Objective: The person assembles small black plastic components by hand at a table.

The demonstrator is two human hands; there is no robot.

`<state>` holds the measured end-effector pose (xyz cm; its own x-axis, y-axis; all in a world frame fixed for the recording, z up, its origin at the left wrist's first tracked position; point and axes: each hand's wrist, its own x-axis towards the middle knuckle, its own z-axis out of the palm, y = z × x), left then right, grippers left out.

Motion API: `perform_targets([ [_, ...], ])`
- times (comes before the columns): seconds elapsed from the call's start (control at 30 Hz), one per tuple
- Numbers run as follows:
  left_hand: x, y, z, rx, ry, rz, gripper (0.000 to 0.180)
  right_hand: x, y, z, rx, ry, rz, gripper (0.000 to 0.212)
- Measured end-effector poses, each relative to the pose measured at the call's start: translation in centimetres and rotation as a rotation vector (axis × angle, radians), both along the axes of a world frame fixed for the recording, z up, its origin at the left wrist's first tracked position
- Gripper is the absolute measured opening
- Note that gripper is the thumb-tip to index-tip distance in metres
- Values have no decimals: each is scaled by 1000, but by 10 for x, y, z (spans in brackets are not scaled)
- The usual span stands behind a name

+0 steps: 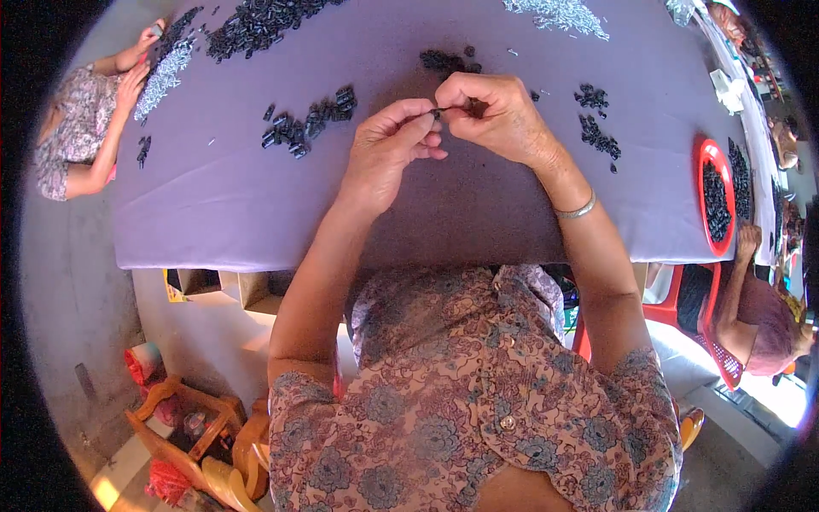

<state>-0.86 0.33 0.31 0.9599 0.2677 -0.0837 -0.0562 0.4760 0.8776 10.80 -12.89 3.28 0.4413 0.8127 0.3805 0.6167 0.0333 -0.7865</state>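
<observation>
My left hand (394, 143) and my right hand (499, 115) meet above the purple cloth, fingertips almost touching. Thumb and forefinger of the left hand pinch a small black part (437, 113). The right fingers are closed in a pinch at its other side; what they hold, if anything, is too small and covered to make out. Left of my hands lies a loose group of black cylindrical pieces (307, 122). Just beyond them sits a pile of small dark pieces (444, 61). Two little clusters of black parts (600, 136) lie to the right.
A red-rimmed tray (705, 183) of black pieces stands at the table's right edge. Farther back are a large black heap (256, 30) and a silvery heap of small metal pieces (559, 17). Another person's hands (132, 81) work at the far left; more people sit at right.
</observation>
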Motion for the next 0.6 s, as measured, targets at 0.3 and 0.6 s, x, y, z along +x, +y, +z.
perform_targets([
  [0.3,1,2,-1,-28,7,-5,16,0,0,-1,16,-65,-23,12],
  [0.6,2,4,-3,-77,-38,72,16,-3,0,6,17,-309,-17,12],
])
